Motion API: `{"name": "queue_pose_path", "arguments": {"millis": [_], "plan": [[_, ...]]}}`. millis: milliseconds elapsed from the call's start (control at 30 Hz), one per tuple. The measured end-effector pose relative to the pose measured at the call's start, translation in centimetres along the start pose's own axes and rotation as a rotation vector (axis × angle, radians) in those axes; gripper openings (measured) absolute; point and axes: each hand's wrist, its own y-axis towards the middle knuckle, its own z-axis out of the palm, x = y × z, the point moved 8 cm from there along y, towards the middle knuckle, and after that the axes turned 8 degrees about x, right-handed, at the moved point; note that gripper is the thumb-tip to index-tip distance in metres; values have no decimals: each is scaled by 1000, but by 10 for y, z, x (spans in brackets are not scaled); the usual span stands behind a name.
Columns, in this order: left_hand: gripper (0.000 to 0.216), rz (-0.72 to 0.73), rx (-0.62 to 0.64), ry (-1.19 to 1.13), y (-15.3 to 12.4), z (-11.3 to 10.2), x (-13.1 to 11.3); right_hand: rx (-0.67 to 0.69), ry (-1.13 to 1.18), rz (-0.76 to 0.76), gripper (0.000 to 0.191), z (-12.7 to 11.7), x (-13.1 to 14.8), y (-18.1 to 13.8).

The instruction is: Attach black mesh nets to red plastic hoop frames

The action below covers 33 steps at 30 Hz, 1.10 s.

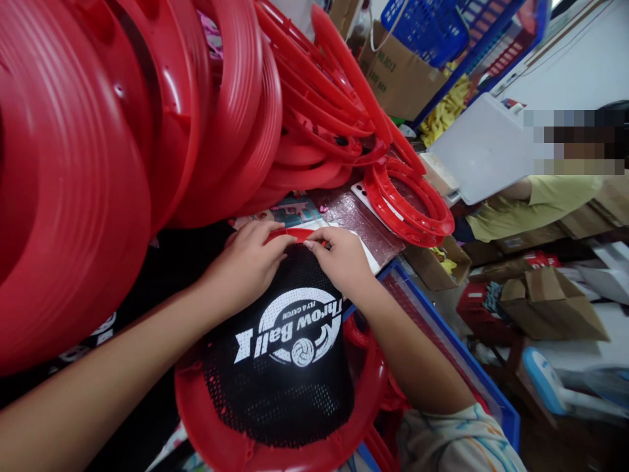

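In front of me lies a red plastic ring (201,403) with a black mesh net (275,400) across it, printed in white with "Throw Ball" and a ball. At the ring's far rim, my left hand (253,262) is closed, its thumb and fingers pressed on the mesh edge. Just to its right, my right hand (344,259) pinches the same edge between thumb and fingers. The fingertips almost meet and hide part of the rim.
Stacked red rings (236,118) rise along the left and back. Two smaller red rings (407,203) lie on the tabletop beside a phone (361,191). A blue crate (472,380) holding red parts stands at right. Cardboard boxes (550,301) and a person in a yellow shirt (540,203) are beyond.
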Motion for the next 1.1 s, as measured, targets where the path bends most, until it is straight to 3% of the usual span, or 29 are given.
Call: {"name": "queue_pose_path", "arguments": {"millis": [867, 1100], "plan": [[37, 76, 2, 42, 0, 6, -1, -66, -323, -28, 22, 13, 5, 2], [39, 0, 67, 124, 1, 13, 3, -34, -363, -46, 24, 13, 9, -1]]}}
